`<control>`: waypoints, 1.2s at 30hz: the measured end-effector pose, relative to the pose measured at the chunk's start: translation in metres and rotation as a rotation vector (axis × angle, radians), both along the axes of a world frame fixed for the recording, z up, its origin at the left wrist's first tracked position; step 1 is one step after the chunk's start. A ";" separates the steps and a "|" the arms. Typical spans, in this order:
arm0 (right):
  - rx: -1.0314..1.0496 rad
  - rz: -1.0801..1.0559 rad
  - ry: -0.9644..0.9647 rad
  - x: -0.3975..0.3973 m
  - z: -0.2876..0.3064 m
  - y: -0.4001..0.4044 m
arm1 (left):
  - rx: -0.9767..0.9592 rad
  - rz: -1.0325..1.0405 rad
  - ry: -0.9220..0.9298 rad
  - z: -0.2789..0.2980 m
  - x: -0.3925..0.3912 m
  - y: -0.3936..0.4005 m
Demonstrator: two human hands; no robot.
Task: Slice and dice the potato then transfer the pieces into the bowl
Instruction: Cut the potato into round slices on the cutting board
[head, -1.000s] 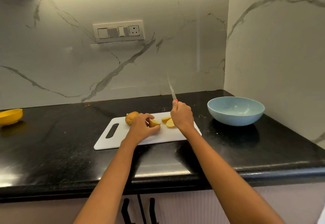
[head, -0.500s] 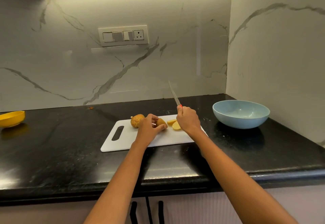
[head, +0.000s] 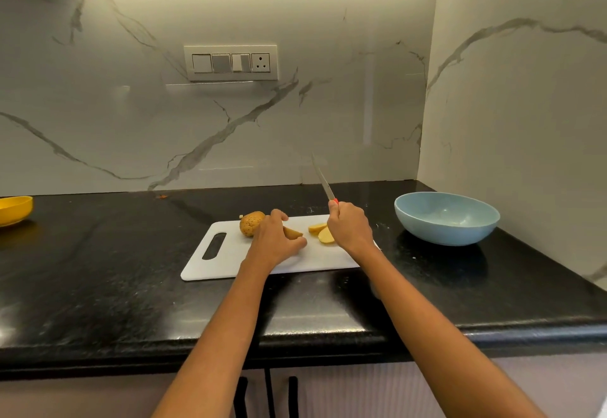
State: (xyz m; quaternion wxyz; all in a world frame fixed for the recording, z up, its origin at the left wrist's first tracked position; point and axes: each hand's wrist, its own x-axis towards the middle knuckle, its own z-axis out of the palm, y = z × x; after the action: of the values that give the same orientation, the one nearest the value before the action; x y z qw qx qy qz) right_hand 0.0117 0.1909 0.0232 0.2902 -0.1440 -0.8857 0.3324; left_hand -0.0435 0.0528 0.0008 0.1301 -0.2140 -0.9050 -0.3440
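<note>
Two hands on white cutting board (head: 230, 255): left hand (head: 274, 240) pinches potato wedge (head: 292, 232), right hand (head: 349, 227) grips knife (head: 323, 181) blade-up; two slices (head: 320, 232) between, potato chunk (head: 251, 223) left, blue bowl (head: 446, 219) empty

Board: white cutting board (head: 230, 253) on black counter (head: 98, 286).
Left hand (head: 274, 240): grips potato wedge (head: 293, 232); unpeeled potato piece (head: 251, 223) just behind.
Right hand (head: 349, 227): holds knife (head: 323, 181), blade raised, tip up.
Slices (head: 320, 232): two, beside right hand.
Bowl: blue bowl (head: 446, 220), right of board.
</note>
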 end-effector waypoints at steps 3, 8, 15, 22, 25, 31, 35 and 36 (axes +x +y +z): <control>-0.005 0.005 0.001 0.002 0.001 -0.001 | -0.046 0.003 0.019 0.001 0.001 0.002; -0.017 0.007 0.002 0.005 0.003 -0.003 | 0.010 -0.041 0.005 0.002 0.001 0.004; -0.015 0.027 -0.085 0.012 0.001 -0.008 | 0.143 -0.094 -0.093 0.006 0.005 -0.004; 0.060 0.038 -0.330 0.035 -0.001 -0.021 | 0.279 -0.080 -0.095 0.008 0.004 -0.009; 0.098 0.066 -0.416 0.043 0.006 -0.028 | 0.302 -0.073 -0.090 0.008 0.004 -0.012; 0.151 0.077 -0.482 0.047 0.018 -0.040 | 0.349 -0.067 -0.074 0.006 0.006 -0.013; 0.143 0.076 -0.514 0.051 0.023 -0.043 | 0.349 -0.062 -0.061 0.006 0.006 -0.014; 0.138 0.074 -0.518 0.051 0.023 -0.043 | 0.352 -0.063 -0.061 0.006 0.005 -0.014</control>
State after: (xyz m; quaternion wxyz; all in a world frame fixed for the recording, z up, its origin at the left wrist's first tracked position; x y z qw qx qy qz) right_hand 0.0627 0.1476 0.0464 0.0509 -0.1718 -0.9556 0.2338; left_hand -0.0383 0.0388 0.0066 0.1272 -0.2055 -0.8273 -0.5071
